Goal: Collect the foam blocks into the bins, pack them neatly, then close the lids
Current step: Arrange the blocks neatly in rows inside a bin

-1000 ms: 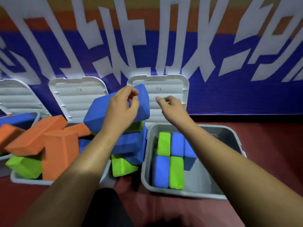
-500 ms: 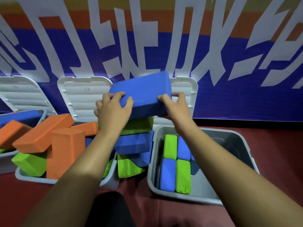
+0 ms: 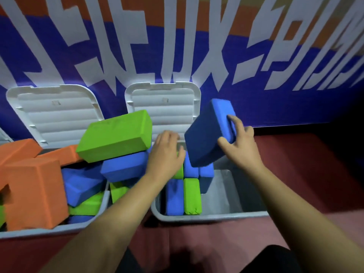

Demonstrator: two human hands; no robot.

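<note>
Block of blue foam (image 3: pixel 210 134) tilts above the right bin (image 3: pixel 216 217) in your right hand's (image 3: pixel 240 142) grip, likely to slot beside the packed rows (image 3: pixel 174 196), over which your left hand (image 3: pixel 165 152) hovers loose and apparently empty.

Blue block (image 3: pixel 208 134) is held in right hand (image 3: pixel 239 142). Below grip: packed blks (image 3: pixel 192 196) in blue/green, alternated, in grey bin (image 3: pixel 216 216). Left of grip: green block (image 3: pixel 116 135) atop pile, blue blks (image 3: pixel 124 166) under, orange blks (image 3: pixel 33 192) farther left. Behind grip: white ribbed lid (image 3: pixel 165 107). Wall (image 3: pixel 275 107): blue w/ white lettering, orange band up top. Floor (image 3: pixel 305 164): dark red.
</note>
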